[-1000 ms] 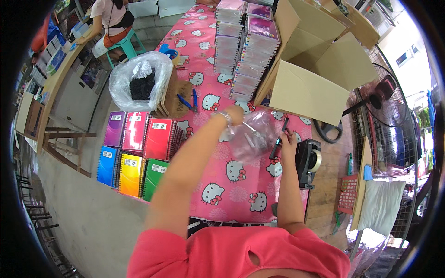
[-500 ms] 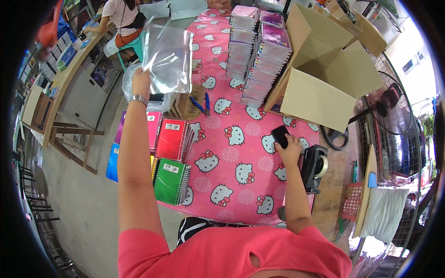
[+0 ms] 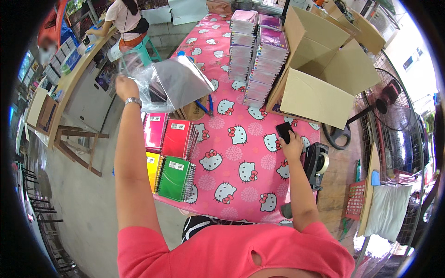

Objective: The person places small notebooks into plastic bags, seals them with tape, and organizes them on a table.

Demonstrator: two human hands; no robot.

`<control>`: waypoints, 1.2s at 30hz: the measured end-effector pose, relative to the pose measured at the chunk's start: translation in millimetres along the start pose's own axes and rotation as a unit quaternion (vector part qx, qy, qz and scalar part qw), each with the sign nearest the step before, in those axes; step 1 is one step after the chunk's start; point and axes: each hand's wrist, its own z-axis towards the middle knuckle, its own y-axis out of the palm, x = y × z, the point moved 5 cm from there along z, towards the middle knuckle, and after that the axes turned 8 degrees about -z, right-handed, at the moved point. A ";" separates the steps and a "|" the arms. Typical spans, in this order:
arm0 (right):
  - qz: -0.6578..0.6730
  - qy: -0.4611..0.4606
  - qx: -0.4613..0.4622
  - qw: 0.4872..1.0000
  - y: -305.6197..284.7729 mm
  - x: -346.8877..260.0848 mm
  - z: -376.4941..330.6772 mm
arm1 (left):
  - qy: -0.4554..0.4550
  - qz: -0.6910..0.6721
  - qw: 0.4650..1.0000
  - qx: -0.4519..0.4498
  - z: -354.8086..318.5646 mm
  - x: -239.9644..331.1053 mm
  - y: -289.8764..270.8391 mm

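Observation:
My left hand [image 3: 126, 88], with a metal watch on the wrist, is at the far left of the table. Its slightly blurred fingers are closed at the edge of a crinkled clear plastic bag [image 3: 141, 78]. Beside it a smooth clear plastic sheet [image 3: 183, 81] slants over the pile there. My right hand [image 3: 293, 146] grips a black phone [image 3: 283, 132] low over the table's right side. Nearer me on the left lie spiral notebooks: pink [image 3: 154, 129], red [image 3: 176, 139], yellow [image 3: 153, 169] and green [image 3: 174, 178]. Blue-handled pliers [image 3: 204, 106] rest by a brown board [image 3: 192, 112].
Tall stacks of wrapped notebooks [image 3: 269, 60] stand at the back beside an open cardboard box [image 3: 320, 88]. A black tape dispenser [image 3: 315, 164] sits at the right edge of the pink patterned tablecloth [image 3: 232, 155]. Another person [image 3: 130, 23] sits at a side bench, far left.
My left hand has moved left and slightly down. The clear sheet it held up has dropped and tilted to the right over the pile. My right hand stays on the phone.

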 end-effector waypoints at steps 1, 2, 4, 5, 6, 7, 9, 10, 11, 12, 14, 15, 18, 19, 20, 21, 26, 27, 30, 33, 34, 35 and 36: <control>-0.052 -0.008 0.035 0.998 -3.4 -4.3 3.6 | 0.004 -0.003 0.996 0.094 4.5 5.5 -15.2; -0.103 -0.016 0.071 0.992 -6.3 -10.3 8.5 | 0.007 -0.004 0.995 0.097 7.8 11.2 -19.5; -0.004 -0.037 0.047 0.998 -3.0 -34.6 28.4 | 0.150 -0.066 0.983 0.079 -4.7 47.7 -20.0; 0.098 -0.060 0.019 0.993 0.6 -60.5 33.1 | 0.150 -0.064 0.983 0.079 -9.8 56.2 -22.4; 0.129 -0.105 -0.013 0.986 -18.9 -122.2 24.4 | 0.102 -0.190 0.975 0.054 -10.2 53.1 -31.9; 0.301 -0.131 -0.047 0.943 0.1 -150.3 22.1 | 0.050 -0.332 0.942 0.020 -17.1 66.4 -23.8; 0.424 -0.077 -0.287 0.855 2.6 -220.9 13.3 | -0.025 -0.411 0.911 -0.026 -35.9 97.3 -43.2; 0.523 -0.015 -0.324 0.788 9.7 -247.1 15.4 | -0.055 -0.462 0.881 -0.084 -48.1 116.1 -58.3; 0.612 0.046 -0.356 0.704 12.2 -273.5 18.5 | -0.084 -0.509 0.845 -0.140 -61.9 132.8 -77.3; 0.614 0.051 -0.354 0.704 12.9 -289.3 26.7 | -0.089 -0.485 0.856 -0.158 -79.3 143.4 -94.5; 0.728 0.164 -0.297 0.595 11.0 -319.5 40.2 | -0.136 -0.463 0.859 -0.169 -116.2 149.4 -138.4; 0.732 0.162 -0.300 0.590 16.7 -333.4 44.9 | -0.180 -0.469 0.848 -0.165 -135.0 147.3 -160.3; 0.640 -0.002 -0.297 0.709 47.8 -358.8 73.4 | -0.270 -0.432 0.829 -0.231 -204.0 112.7 -196.5; 0.641 -0.006 -0.307 0.704 46.0 -376.5 67.2 | -0.309 -0.391 0.826 -0.262 -226.5 104.3 -212.1; 0.610 -0.084 -0.279 0.737 32.5 -393.5 61.9 | -0.345 -0.391 0.805 -0.283 -247.0 97.8 -220.9; 0.572 -0.159 -0.246 0.766 23.2 -402.4 58.4 | -0.382 -0.392 0.778 -0.307 -267.2 92.0 -223.7; 0.492 -0.221 -0.362 0.761 -5.8 -385.8 55.5 | -0.501 -0.394 0.671 -0.380 -343.8 58.9 -208.7; 0.508 -0.177 -0.402 0.741 -22.3 -370.6 46.2 | -0.505 -0.393 0.669 -0.377 -348.9 58.3 -207.2; 0.631 -0.051 -0.459 0.623 -33.2 -272.7 20.4 | -0.514 -0.342 0.627 -0.475 -376.4 63.0 -178.8; 0.641 0.021 -0.403 0.653 -46.5 -157.3 -21.0 | -0.438 -0.275 0.589 -0.620 -406.3 53.5 -146.5; 0.633 0.039 -0.368 0.680 -41.7 -116.3 -33.9 | -0.437 -0.278 0.579 -0.630 -417.5 51.9 -135.2; 0.627 0.056 -0.338 0.700 -51.0 -85.6 -47.3 | -0.389 -0.247 0.594 -0.660 -427.0 49.6 -125.7; 0.619 0.074 -0.306 0.719 -61.3 -59.5 -61.4 | -0.337 -0.216 0.606 -0.688 -434.9 51.4 -116.1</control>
